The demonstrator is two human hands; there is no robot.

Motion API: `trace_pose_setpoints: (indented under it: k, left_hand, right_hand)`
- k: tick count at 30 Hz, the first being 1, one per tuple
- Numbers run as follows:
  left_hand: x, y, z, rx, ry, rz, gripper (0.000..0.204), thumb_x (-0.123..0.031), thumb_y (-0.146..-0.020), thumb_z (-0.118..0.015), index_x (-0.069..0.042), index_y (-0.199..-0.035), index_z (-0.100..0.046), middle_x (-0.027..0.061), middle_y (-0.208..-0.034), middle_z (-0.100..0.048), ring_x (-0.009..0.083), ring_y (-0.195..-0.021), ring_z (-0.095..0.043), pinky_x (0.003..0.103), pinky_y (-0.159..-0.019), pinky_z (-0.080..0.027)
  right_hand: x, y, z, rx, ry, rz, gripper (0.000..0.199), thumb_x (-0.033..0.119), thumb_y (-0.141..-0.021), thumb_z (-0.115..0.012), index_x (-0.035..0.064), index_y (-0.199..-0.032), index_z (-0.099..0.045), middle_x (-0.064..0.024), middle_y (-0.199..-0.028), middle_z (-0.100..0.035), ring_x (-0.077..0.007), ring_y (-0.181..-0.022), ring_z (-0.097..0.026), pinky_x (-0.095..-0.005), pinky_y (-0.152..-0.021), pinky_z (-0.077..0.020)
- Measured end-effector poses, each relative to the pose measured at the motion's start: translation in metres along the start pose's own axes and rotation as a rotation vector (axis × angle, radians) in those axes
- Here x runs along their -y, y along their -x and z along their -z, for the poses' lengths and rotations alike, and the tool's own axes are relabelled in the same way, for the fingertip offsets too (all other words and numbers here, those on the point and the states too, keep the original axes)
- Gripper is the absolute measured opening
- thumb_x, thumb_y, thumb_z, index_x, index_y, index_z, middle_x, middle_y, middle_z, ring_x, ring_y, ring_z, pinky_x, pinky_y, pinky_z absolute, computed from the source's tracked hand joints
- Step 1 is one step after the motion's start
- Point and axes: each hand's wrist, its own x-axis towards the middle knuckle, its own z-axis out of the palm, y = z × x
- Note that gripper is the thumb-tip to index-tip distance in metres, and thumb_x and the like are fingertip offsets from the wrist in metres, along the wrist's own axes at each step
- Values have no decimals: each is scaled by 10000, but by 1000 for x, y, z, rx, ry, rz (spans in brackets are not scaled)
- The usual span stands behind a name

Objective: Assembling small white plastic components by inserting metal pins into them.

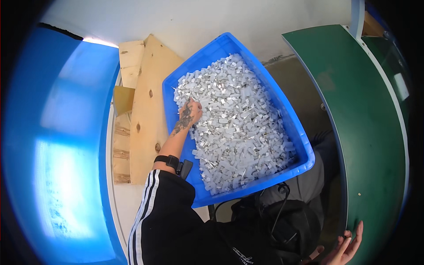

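A blue plastic bin (304,165) stands tilted in front of me, heaped with small whitish plastic pieces with shiny metal parts (238,119). My left hand (191,110) reaches into it at the left side of the heap. Its fingers are curled down among the pieces, and what they hold is hidden. A black wrist strap with a small device (174,163) sits on that forearm. At the lower right, my right hand (344,251) is beside the near edge of the green table (366,123), fingers stretched and apart, with nothing seen in them.
A glossy blue panel (62,154) fills the left side. Between it and the bin stand wooden boards (148,115). A pale wall (212,17) rises behind the bin. A dark gap with floor lies between the bin and the green table. A tiny pale bit (359,194) lies on the table.
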Motion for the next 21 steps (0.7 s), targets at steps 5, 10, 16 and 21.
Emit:
trace_pose_setpoints:
  k: [5, 10, 16, 21]
  left_hand:
    - [-8, -1, 11, 122, 73, -1, 194, -183, -752, -662, -106, -927, -629, 133, -1103, -527, 307, -1134, -508, 417, -911, -467]
    - [-9, 6, 24, 150, -37, -246, 222, -100, -753, -606, -94, -972, -577, 106, -1053, -527, 271, -1079, -506, 409, -865, -475]
    - [9, 2, 16, 53, -35, -587, 176, -76, -743, -619, -67, -911, -568, 67, -1024, -562, 262, -1035, -530, 389, -839, -479]
    - [11, 4, 20, 56, -34, -747, 163, -61, -750, -616, -55, -906, -567, 93, -997, -580, 271, -964, -576, 400, -803, -493]
  right_hand:
    - [-3, 3, 1, 60, -46, 19, 355, -24, -921, -510, -39, -1275, -489, -159, -1304, -524, -202, -882, -598, -270, -717, -497]
    - [-3, 1, 4, 79, -30, 40, 350, -23, -924, -509, -46, -1273, -485, -165, -1317, -511, -207, -892, -601, -275, -716, -501]
    - [-8, 2, 5, 112, -39, 24, 342, -26, -922, -514, -51, -1263, -491, -170, -1318, -509, -201, -906, -612, -272, -729, -519]
    - [-7, 0, 0, 124, -43, 41, 329, -22, -921, -520, -54, -1248, -500, -177, -1326, -502, -200, -906, -617, -264, -732, -528]
